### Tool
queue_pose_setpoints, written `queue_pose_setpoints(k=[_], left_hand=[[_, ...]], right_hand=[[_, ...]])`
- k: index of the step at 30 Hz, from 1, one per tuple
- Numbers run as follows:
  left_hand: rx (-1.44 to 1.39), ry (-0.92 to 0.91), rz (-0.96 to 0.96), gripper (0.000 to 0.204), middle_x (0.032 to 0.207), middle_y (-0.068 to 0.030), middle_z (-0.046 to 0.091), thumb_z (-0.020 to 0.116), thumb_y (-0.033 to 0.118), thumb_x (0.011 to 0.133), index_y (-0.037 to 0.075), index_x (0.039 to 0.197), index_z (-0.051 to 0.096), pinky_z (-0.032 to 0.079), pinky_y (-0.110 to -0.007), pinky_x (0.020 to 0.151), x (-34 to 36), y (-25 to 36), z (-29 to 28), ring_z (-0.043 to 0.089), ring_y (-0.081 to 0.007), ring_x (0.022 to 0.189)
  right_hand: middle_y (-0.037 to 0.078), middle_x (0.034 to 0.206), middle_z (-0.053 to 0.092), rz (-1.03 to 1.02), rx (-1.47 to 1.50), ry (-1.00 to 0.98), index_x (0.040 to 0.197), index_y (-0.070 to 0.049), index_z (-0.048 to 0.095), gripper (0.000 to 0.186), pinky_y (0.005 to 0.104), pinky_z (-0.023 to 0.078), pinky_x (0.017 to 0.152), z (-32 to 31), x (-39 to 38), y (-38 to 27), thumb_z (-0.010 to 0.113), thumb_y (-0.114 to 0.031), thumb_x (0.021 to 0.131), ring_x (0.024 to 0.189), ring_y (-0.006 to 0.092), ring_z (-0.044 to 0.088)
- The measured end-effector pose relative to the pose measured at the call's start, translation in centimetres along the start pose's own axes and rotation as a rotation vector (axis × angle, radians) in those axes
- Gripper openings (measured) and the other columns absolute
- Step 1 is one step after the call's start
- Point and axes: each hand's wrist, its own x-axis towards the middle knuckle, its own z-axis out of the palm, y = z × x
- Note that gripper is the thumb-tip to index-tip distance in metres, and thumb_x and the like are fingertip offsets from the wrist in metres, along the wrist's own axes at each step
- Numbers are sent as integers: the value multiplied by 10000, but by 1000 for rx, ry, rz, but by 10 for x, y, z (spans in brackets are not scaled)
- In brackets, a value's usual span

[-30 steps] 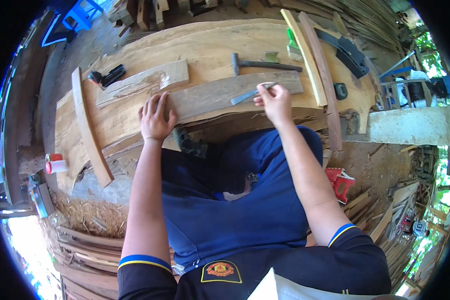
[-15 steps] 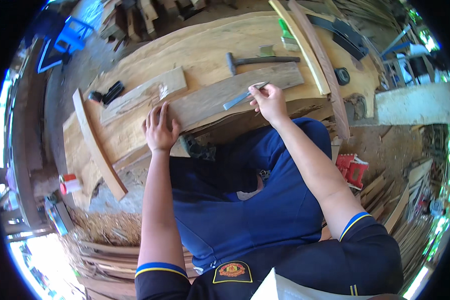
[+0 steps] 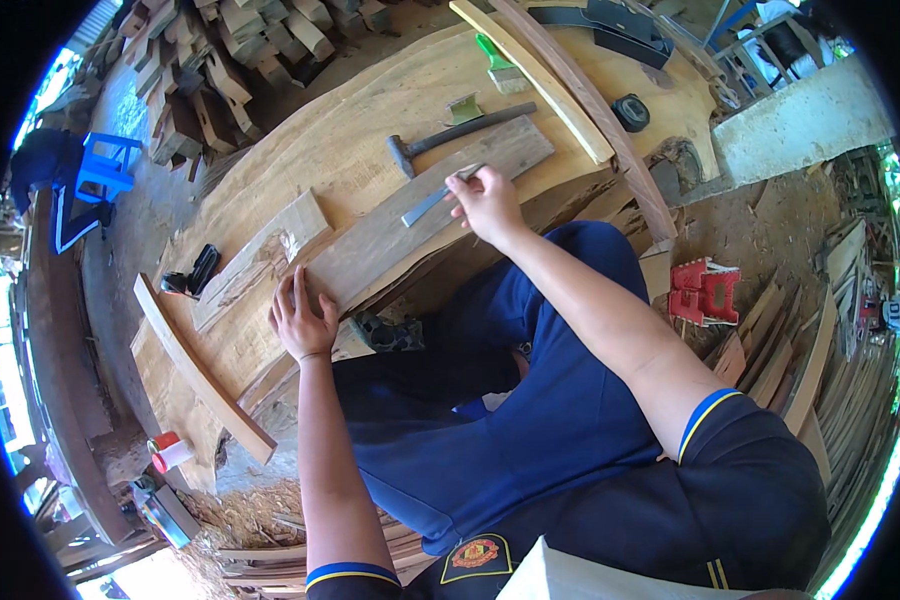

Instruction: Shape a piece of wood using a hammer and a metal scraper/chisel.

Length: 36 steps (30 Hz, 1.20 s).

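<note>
My right hand (image 3: 482, 205) grips a flat steel tool (image 3: 420, 209), like a chisel blade, over the long grey-brown board (image 3: 380, 247). My left hand (image 3: 301, 318) has its fingers apart, resting at that board's left end. Just beyond the board lie a hammer (image 3: 440, 135), a small green metal piece (image 3: 463, 109) and a green-handled brush (image 3: 503, 70). A shorter pale board (image 3: 255, 255) with a rough flaw lies beside it, near a black tool (image 3: 190, 272). All rest on a wide slab (image 3: 320, 150).
Wood strips (image 3: 200, 360) (image 3: 530, 75) lie across both ends. A tape measure (image 3: 630, 113) and dark case (image 3: 630, 35) sit right. Stacked offcuts (image 3: 230, 55), a blue stool (image 3: 110, 165), red plastic stool (image 3: 705, 292) and red-and-white container (image 3: 170, 452) surround the slab.
The camera view has rotated, so the slab now slants up to the right. Both hands keep their places on the board, the right still holding the steel tool.
</note>
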Motion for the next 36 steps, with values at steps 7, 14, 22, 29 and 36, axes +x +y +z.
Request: queue_pose_setpoints(k=[7,14,22,29,36], left_hand=[[1,-4,-2,587,1304,-91,574,584,348,831,177,1393,567,372,-450,1047,1,6,1,538,-291,1224],[-19,-18,-1,594,1306,-105,572,588,339,830,174,1400,561,370,-450,1049,2,7,3,540,-299,1220],[2,-5,1,593,1296,-92,583,582,337,831,175,1401,557,377,-445,1041,3,2,-3,550,-298,1202],[15,-13,8,595,1306,-111,575,582,353,828,174,1396,573,372,-449,1047,0,7,6,538,-310,1233],[-42,-6,-6,603,1294,-107,577,581,352,822,166,1395,563,375,-447,1042,6,12,0,548,-307,1202]], right_hand=[[34,831,670,-10,49,353,992,-44,616,216,239,487,473,-70,38,8,661,-255,981,629,96,642],[38,790,734,-35,-147,82,934,-38,671,265,261,479,493,-17,18,5,705,-301,951,566,86,632],[31,758,674,-106,-152,435,948,-24,674,213,273,485,499,-67,52,4,696,-236,950,586,112,655],[45,728,672,-117,-85,285,939,-16,620,242,285,507,502,-42,54,8,679,-249,958,537,144,660],[36,788,685,-90,-196,317,988,-42,625,291,273,494,477,-56,67,16,684,-326,959,591,131,686]])
